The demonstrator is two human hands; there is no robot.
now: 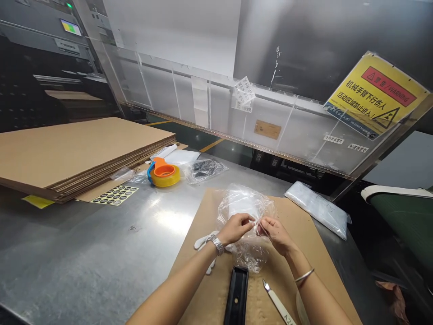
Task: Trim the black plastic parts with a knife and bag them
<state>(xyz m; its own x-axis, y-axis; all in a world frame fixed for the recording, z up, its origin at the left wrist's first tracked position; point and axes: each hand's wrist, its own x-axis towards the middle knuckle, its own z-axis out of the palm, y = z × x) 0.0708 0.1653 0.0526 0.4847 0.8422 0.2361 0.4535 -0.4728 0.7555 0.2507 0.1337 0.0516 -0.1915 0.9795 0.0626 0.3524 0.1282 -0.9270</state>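
A crumpled clear plastic bag point(248, 257) with a white item point(241, 205) in or under its far part lies on a brown cardboard sheet point(189, 243). My left hand point(237, 227) reaches over it, thumb and fingers pinched on the film. Close beside, my right hand point(275, 234) is closed with its fingertips on the same film; the exact spot they grip is small and partly hidden. Under my left wrist lies a white glove point(210, 266), partly covered. Nearer to me are a black long holder-like part point(237, 293) and a white-handled craft knife point(278, 302).
A tape dispenser point(164, 174), a bagged dark item point(204, 169) and a sticker sheet point(115, 195) lie on the metal table point(135, 253). Stacked cardboard point(84, 149) stands left. Flat plastic bags point(318, 210) lie right, near a green conveyor point(402, 221). A clear barrier point(223, 101) runs behind.
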